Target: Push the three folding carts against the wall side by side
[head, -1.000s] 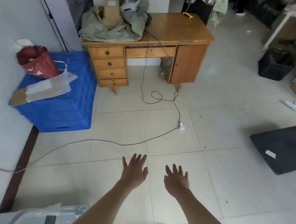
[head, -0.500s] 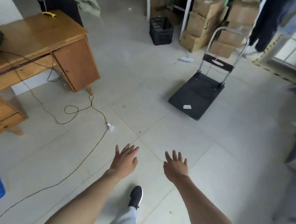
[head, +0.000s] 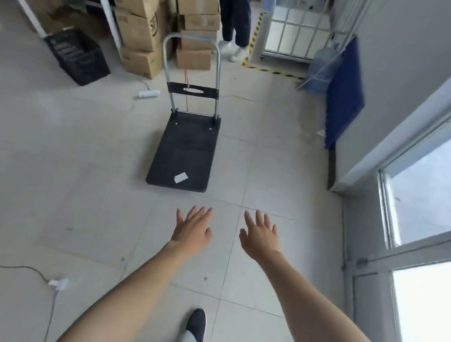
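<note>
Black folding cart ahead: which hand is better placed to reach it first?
Left, marginally. The left hand lines up with the black folding cart; the right hand sits off its right edge. Both are open and empty.

At frame centre, the folding cart has a matt black plastic deck and bright metal tube handle; brown cardboard boxes upper left.

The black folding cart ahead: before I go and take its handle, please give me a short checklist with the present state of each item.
1. Hands free: left hand and right hand open, empty. Ok.
2. Handle of the folding cart upright, ready to grip. Ok.
3. Cart deck holds only a small white label. Ok.
4. Floor between hands and cart is bare. Ok.
5. Space around handle: cardboard boxes and a standing person close behind. Not ok.
6. The other two carts: not in view. Cannot tell.
</note>
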